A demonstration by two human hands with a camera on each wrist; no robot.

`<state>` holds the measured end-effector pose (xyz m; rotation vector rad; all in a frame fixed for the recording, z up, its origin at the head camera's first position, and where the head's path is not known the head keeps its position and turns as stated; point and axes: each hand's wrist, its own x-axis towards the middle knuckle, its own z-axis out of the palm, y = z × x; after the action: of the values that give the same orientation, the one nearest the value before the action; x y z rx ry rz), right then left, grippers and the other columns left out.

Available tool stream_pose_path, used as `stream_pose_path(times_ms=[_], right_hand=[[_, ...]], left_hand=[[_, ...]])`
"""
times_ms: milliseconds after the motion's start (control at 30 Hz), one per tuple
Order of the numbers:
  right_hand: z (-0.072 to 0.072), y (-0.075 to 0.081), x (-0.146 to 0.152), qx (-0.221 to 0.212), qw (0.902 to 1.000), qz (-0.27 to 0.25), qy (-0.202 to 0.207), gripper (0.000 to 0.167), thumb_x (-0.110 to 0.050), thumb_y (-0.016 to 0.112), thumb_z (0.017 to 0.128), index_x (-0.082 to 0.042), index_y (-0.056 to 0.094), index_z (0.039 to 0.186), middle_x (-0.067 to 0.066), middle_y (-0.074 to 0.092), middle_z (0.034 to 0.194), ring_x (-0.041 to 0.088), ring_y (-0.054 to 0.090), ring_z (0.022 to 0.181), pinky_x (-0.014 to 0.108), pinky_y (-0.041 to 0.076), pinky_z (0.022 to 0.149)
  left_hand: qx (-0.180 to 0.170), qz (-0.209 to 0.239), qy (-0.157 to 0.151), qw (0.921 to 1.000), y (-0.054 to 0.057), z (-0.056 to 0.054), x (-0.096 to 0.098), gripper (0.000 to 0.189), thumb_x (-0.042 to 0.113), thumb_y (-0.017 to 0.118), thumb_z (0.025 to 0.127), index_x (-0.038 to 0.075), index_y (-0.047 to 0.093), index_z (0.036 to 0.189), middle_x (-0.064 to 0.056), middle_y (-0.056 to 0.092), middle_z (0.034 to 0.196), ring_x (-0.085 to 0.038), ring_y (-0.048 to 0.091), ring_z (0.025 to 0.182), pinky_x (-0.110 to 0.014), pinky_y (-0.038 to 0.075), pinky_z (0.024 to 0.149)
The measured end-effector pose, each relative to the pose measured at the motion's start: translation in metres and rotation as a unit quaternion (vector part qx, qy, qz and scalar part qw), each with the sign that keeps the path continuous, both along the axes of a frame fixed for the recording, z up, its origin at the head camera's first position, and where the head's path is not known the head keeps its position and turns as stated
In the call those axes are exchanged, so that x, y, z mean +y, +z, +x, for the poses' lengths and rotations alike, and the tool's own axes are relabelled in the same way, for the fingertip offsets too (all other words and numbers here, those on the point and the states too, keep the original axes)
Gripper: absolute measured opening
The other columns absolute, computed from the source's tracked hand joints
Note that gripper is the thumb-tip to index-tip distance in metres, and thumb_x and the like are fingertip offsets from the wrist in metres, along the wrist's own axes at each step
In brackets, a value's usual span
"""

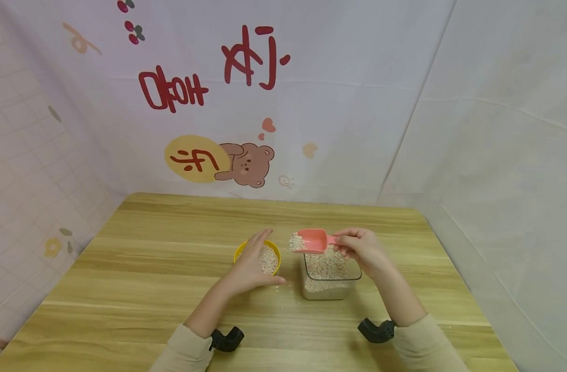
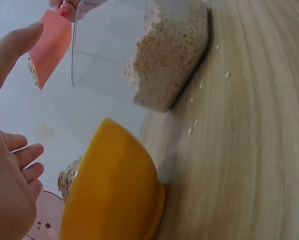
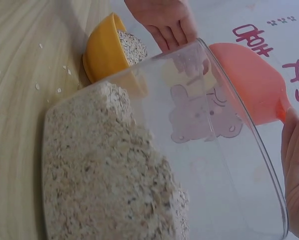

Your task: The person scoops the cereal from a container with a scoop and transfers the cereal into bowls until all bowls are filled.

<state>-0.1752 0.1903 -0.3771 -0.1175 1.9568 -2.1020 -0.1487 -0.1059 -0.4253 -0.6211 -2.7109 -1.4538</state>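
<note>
My right hand (image 1: 363,250) pinches the handle of a pink scoop (image 1: 315,241), which holds some oat flakes (image 1: 296,242) near its lip. The scoop is above the left part of a clear square container (image 1: 327,292) partly filled with oats (image 3: 104,170). Over the yellow bowl (image 1: 279,264) my left hand (image 1: 250,268) hovers with its fingers spread and thumb out, holding nothing. Oats (image 2: 68,177) heap above the bowl's rim in the left wrist view. From that side, the palm (image 2: 9,185) faces the bowl.
Several loose flakes (image 2: 190,131) lie on the wooden table (image 1: 148,289) between bowl and container. A white printed curtain (image 1: 339,103) hangs behind the table, with more white cloth at both sides. Black wrist mounts (image 1: 227,340) sit at both sleeves.
</note>
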Motion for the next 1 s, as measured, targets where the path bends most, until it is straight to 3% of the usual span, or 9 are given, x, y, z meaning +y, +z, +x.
stream_pose_path(times_ms=[367,633,1000], right_hand=[[-0.003,-0.002,-0.018,-0.005,0.9999,-0.009,0.003,0.015,0.003,0.060,0.089,0.010,0.064,0.102,0.009,0.065,0.071,0.008,0.055,0.053,0.019,0.047,0.050],[-0.006,-0.005,-0.031,-0.007,0.9999,0.002,0.013,0.023,0.002,0.061,0.090,0.015,0.060,0.108,0.012,0.066,0.073,0.009,0.056,0.054,0.019,0.048,0.051],[-0.010,-0.005,-0.048,-0.014,0.9994,0.027,0.019,0.023,0.000,0.063,0.088,0.013,0.062,0.108,0.018,0.067,0.077,0.010,0.056,0.054,0.020,0.048,0.051]], left_hand=[[-0.011,0.012,0.005,0.9999,-0.010,0.001,-0.023,0.120,0.043,0.091,0.058,0.018,0.021,0.153,-0.012,0.018,0.155,-0.030,0.018,0.140,-0.058,0.026,0.106],[-0.031,0.014,0.017,0.9993,-0.018,0.002,-0.037,0.117,0.027,0.092,0.060,0.013,0.021,0.152,-0.013,0.016,0.155,-0.031,0.014,0.141,-0.059,0.023,0.106],[-0.026,-0.008,0.007,0.9996,-0.032,-0.005,-0.054,0.117,0.032,0.089,0.064,0.006,0.017,0.152,-0.019,0.014,0.155,-0.037,0.011,0.141,-0.062,0.019,0.106]])
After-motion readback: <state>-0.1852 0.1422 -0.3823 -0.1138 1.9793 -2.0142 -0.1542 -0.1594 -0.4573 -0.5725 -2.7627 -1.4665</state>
